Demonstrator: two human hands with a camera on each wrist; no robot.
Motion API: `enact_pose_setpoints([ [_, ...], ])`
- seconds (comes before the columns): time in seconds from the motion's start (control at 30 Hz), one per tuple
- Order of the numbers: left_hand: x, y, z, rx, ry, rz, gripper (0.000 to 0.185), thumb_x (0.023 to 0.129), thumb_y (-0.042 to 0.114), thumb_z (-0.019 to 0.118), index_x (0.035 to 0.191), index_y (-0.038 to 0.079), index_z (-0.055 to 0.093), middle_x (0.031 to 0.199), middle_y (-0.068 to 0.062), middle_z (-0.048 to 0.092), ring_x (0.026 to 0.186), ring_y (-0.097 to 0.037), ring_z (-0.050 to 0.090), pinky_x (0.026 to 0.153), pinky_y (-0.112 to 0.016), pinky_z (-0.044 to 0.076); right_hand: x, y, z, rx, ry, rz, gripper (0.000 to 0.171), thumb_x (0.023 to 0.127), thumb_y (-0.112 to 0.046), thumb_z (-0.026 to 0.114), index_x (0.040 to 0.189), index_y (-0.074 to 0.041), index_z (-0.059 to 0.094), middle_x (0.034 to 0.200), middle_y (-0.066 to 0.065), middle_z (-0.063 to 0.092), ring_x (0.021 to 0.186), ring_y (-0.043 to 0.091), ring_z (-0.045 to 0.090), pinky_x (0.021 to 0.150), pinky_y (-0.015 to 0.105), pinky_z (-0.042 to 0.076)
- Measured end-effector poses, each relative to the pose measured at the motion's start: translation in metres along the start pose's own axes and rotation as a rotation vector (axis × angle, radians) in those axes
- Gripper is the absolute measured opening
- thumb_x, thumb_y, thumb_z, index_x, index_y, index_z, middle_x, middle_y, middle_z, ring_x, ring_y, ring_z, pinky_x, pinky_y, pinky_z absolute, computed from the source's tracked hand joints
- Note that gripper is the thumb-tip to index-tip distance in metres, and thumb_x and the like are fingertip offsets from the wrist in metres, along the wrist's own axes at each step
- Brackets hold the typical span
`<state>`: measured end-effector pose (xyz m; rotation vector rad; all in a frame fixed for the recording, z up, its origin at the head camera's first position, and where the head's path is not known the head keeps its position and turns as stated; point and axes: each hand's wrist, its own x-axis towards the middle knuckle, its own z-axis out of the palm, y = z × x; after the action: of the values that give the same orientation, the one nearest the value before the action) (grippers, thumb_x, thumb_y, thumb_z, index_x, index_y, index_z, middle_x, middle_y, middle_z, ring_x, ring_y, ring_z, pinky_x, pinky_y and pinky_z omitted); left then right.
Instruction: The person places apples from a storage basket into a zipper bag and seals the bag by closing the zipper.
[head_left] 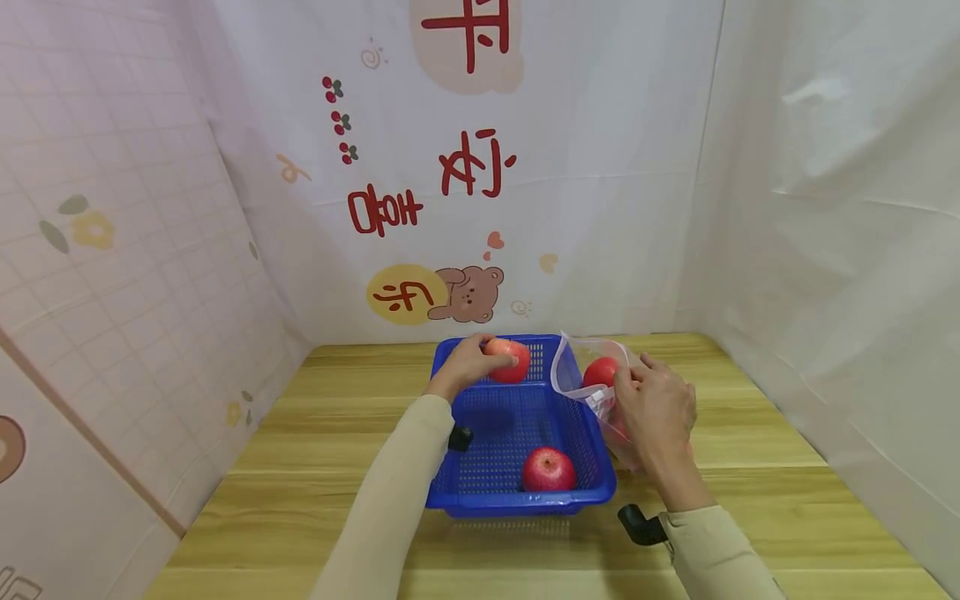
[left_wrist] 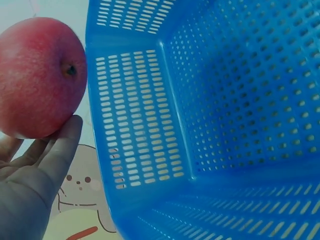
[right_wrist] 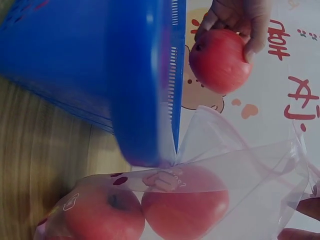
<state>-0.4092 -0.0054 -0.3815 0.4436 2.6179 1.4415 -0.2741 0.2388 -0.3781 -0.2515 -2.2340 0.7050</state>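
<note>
The left hand [head_left: 467,363] curls its fingers round a red apple [head_left: 510,360] and holds it above the far end of the blue basket [head_left: 480,483]. The right hand [head_left: 654,408] pinches the near rim of a clear plastic bag [head_left: 581,377], keeping its mouth open just beside the basket's right wall; the bag touches that wall. The two hands are apart, with the basket's right wall between them.

A second apple [head_left: 549,469] lies inside the basket at its near right corner. Another apple [head_left: 601,372] shows through the bag's open mouth. The basket's right wall stands between the held apple and the bag.

The left wrist view shows the held apple's stem dimple and the fingertips [left_wrist: 65,137] pressing under it, with the slotted basket wall close by, which the head view cannot resolve. The right wrist view looks up through the bag and shows two apples [right_wrist: 145,210] lying side by side in it, touching, where the head view shows only one plainly; the right hand itself is barely visible there.

Basket and bag rest on a light wooden table [head_left: 750,433]. White cloth walls [head_left: 615,167] printed with red characters, a small bear and flowers close it in on three sides.
</note>
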Motion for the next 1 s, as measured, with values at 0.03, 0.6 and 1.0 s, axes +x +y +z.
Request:
enact_pose_setpoints([
  [0.03,0.0,0.002,0.0,-0.015,0.005,0.005,0.073,0.083,0.044,0.076,0.141,0.009,0.049,0.127,-0.009,0.06,0.111,-0.026,0.056,0.098,-0.045,0.048,0.001,0.0,0.0,0.001,0.002,-0.003,0.033,0.094,-0.019,0.051,0.095,0.0,0.078,0.122,0.022,0.066,0.108,0.047,0.062,0.099,0.071,0.031],
  [0.6,0.001,0.025,0.016,-0.177,-0.012,0.097,0.071,0.085,0.04,0.077,0.142,0.009,0.048,0.132,-0.011,0.059,0.116,-0.025,0.057,0.102,-0.044,0.046,0.004,-0.002,-0.004,-0.039,0.008,-0.035,0.035,0.095,-0.022,0.05,0.098,0.0,0.077,0.12,0.024,0.066,0.105,0.049,0.062,0.093,0.065,0.039],
  [1.0,0.002,0.036,0.031,-0.228,-0.037,0.131,0.075,0.085,0.037,0.076,0.146,0.008,0.043,0.135,-0.011,0.056,0.119,-0.026,0.055,0.1,-0.044,0.048,0.007,-0.002,-0.004,-0.046,0.008,-0.048,0.034,0.096,-0.021,0.051,0.097,0.0,0.078,0.121,0.023,0.066,0.106,0.049,0.062,0.093,0.067,0.038],
])
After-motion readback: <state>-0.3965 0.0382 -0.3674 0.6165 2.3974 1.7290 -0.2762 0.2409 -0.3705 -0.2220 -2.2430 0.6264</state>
